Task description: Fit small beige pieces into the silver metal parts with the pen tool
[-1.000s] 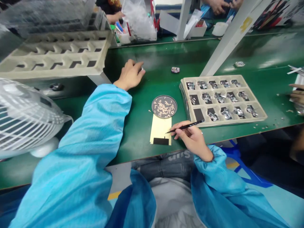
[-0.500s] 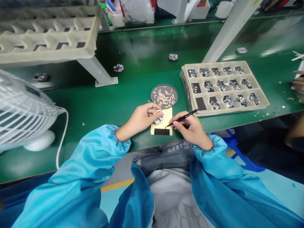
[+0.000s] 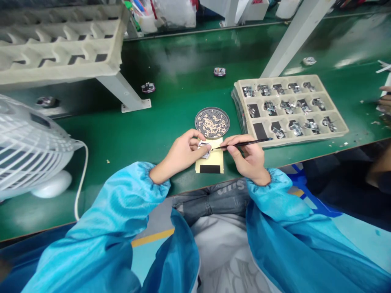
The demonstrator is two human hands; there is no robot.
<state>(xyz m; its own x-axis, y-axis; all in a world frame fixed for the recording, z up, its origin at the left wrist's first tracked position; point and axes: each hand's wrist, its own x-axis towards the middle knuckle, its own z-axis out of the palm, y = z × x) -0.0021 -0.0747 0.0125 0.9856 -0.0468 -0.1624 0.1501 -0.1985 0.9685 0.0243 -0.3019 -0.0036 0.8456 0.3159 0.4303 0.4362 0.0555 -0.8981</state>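
My left hand (image 3: 185,154) pinches a small white-rimmed device part (image 3: 203,150) between thumb and fingers, above a yellow card (image 3: 210,159) with a black strip (image 3: 209,169) along its near edge. In my right hand (image 3: 247,156) is a pair of slim black tweezers (image 3: 253,142), held like a pen. Their tip points left, right beside the device part; whether it touches the part or grips anything is too small to tell. Just beyond the card, a round grey mesh dish (image 3: 227,129) holds many tiny beige pieces.
A moulded tray (image 3: 332,137) with small metal assemblies stands to the right. At left are a white fan (image 3: 33,150) and its cord, below a raised tray (image 3: 113,67). Several similar devices, including one (image 3: 220,72), lie further back. Another person's hand (image 3: 385,97) shows at the right edge.
My right hand has raised the tweezers' tip from the black strip to beside the device part, and the tweezers now lie flatter. My left hand still holds the part in nearly the same place.
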